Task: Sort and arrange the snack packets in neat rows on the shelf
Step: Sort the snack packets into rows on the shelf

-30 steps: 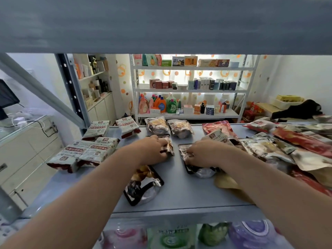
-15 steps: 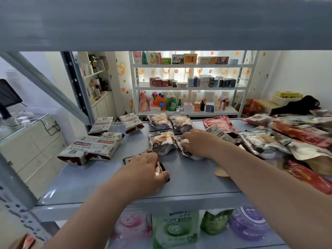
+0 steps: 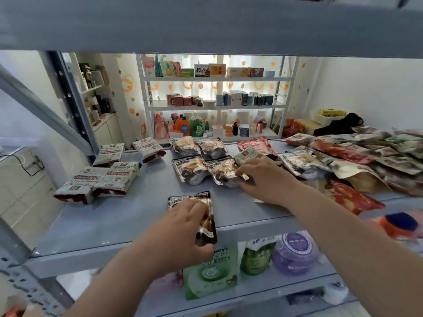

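Observation:
On the grey shelf point(image 3: 128, 216), my left hand point(image 3: 180, 232) grips a black-edged snack packet point(image 3: 207, 221) at the front edge, lifted slightly. My right hand point(image 3: 263, 179) pinches the near end of a silver-and-black packet point(image 3: 223, 171). That packet lies beside a matching one point(image 3: 190, 170). Two more of the same kind point(image 3: 199, 146) lie in a row behind them. Several white-and-red packets point(image 3: 107, 177) sit in rows at the left. An unsorted heap of mixed packets point(image 3: 357, 161) covers the shelf's right side.
The upper shelf board point(image 3: 206, 24) hangs low overhead. A slanted brace and upright post point(image 3: 68, 104) stand at the left. Detergent pouches and a purple jar point(image 3: 295, 255) fill the shelf below. Another stocked rack point(image 3: 215, 104) stands across the room.
My left hand left the packet it had pushed into the second row and came back to the front-edge packet. My right hand slid its packet up beside that one.

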Available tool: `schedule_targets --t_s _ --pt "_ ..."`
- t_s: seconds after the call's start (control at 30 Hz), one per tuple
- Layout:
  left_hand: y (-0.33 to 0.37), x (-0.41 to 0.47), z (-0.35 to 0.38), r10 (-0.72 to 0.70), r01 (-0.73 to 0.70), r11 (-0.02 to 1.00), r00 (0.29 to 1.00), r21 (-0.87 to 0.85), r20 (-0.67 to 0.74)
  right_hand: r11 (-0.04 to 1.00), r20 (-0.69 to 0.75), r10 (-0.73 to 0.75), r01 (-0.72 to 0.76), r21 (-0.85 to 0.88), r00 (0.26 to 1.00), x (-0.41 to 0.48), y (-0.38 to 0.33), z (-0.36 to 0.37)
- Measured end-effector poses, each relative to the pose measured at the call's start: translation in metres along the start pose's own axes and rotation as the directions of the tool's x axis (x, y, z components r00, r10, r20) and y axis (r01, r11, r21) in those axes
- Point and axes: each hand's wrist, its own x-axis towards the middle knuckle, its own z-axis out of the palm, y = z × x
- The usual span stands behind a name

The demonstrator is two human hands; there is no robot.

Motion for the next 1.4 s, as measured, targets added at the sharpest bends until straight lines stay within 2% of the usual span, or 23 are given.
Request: schedule_targets --t_s 0.2,0.3,0.47,0.57,0.7,0.77,0.87,1.0,1.2,1.4 --pt "0.01 0.025 0.009 -0.068 0.068 0.998 0.997 -0.016 -0.024 0.995 -0.113 0.089 -0.084 0.046 0.99 -0.012 0.046 -0.022" --pt "0.012 0.033 0.008 -0.114 0.114 0.993 0.993 -0.002 -0.024 0.989 -0.107 0.145 -0.144 0.012 0.984 -0.012 0.076 -0.028" --pt "0.006 0.045 0.004 -0.202 0.203 0.979 0.979 -0.014 0.023 0.985 0.002 0.173 -0.173 0.016 0.985 -0.012 0.113 -0.031" --pt "0.007 0.053 -0.002 -0.24 0.239 0.971 0.97 0.024 0.036 0.966 0.093 0.258 -0.26 0.013 0.962 -0.018 0.141 -0.037" --pt "0.03 0.089 -0.015 -0.184 0.188 0.981 0.979 0.051 -0.083 0.935 0.212 0.3 -0.331 0.129 0.93 -0.021 0.165 -0.035" --pt "0.042 0.115 -0.017 -0.137 0.141 0.987 0.989 0.082 -0.051 0.926 0.224 0.293 -0.334 0.175 0.929 -0.021 0.17 -0.034" --pt "0.054 0.15 -0.015 -0.147 0.137 0.976 0.988 0.168 0.045 0.939 0.241 0.285 -0.321 0.123 0.928 -0.021 0.168 -0.032" --pt "0.065 0.178 -0.005 -0.178 0.163 0.974 0.98 0.156 0.086 0.935 0.117 0.27 -0.289 0.205 0.956 -0.021 0.161 -0.026" --pt "0.101 0.193 0.025 -0.166 0.134 0.973 0.972 0.19 0.166 0.919 -0.014 0.304 -0.29 0.269 0.952 -0.036 0.161 -0.02" --pt "0.108 0.203 0.027 -0.186 0.147 0.961 0.97 0.233 0.155 0.894 -0.14 0.422 -0.386 0.226 0.896 -0.054 0.172 -0.018"
